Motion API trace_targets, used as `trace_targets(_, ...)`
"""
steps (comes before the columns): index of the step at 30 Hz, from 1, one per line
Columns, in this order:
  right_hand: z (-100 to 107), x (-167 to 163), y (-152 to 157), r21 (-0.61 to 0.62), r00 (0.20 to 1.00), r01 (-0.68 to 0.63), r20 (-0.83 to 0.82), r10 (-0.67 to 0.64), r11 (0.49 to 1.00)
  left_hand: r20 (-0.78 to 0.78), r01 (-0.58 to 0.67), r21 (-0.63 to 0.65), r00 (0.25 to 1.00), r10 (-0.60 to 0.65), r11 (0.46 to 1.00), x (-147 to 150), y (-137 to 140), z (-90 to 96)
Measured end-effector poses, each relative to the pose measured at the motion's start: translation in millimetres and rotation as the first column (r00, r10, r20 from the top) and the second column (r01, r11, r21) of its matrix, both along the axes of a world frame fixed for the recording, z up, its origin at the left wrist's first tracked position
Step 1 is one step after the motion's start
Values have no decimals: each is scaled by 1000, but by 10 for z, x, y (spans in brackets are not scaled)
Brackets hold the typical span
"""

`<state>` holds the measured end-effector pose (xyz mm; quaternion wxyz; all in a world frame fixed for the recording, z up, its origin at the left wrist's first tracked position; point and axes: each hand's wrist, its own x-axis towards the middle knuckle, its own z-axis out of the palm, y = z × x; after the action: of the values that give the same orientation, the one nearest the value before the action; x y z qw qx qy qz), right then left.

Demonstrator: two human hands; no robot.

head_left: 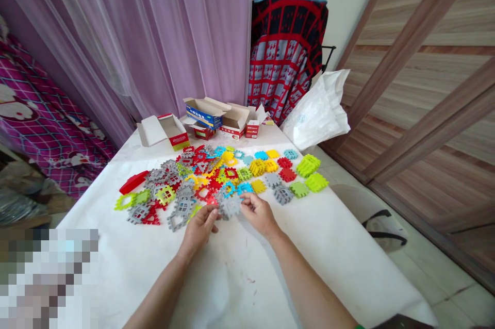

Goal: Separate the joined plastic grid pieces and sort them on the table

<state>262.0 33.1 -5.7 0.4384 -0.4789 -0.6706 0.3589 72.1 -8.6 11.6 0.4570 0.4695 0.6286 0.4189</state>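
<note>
A flat grey interlocking building tile (232, 207) with notched edges is held between my two hands, just over the near edge of the pile. My left hand (201, 225) pinches at its left side, thumb and forefinger closed. On its right side, the closed fingers of my right hand (260, 213) grip the edge. Beyond and left of my hands spreads a mixed heap of grey, red, yellow, blue and green tiles, including a grey window-shaped tile (184, 204). To the right are small same-colour stacks: yellow tiles (257, 167), grey tiles (283, 195) and green tiles (317, 182).
Opened cardboard boxes, one of them blue (204, 114) and one red and white (172, 130), stand at the back of the white-covered table (240, 277). A white plastic bag (319, 110) leans at the back right corner. A stool (351, 210) stands right of the table.
</note>
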Motion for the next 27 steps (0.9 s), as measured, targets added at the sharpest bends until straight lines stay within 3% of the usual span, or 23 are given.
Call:
trace_targets(4, -44, 245, -17, -59, 993, 76, 99, -70, 995, 11, -16, 11, 1000, 16, 1000, -21, -11, -14)
trace_targets(7, -76, 386, -41, -3, 958, 168, 234, -162, 986, 69, -37, -4, 997, 37, 999, -26, -13, -12)
trace_targets(12, -6, 373, -151, 177, 814, 265, 486, -318, 948, 151, -128, 15, 981, 124, 992, -58, -22, -17)
trace_targets(19, 79, 135, -365, 246, 619, 258, 700, -355, 934, 202, -133, 50, 972, 121, 990, -123, -34, -69)
trace_targets(27, -23, 134, -349, 314, 648, 273, 639, -415, 909, 200, -118, 75, 975, 101, 990, -146, -50, -82)
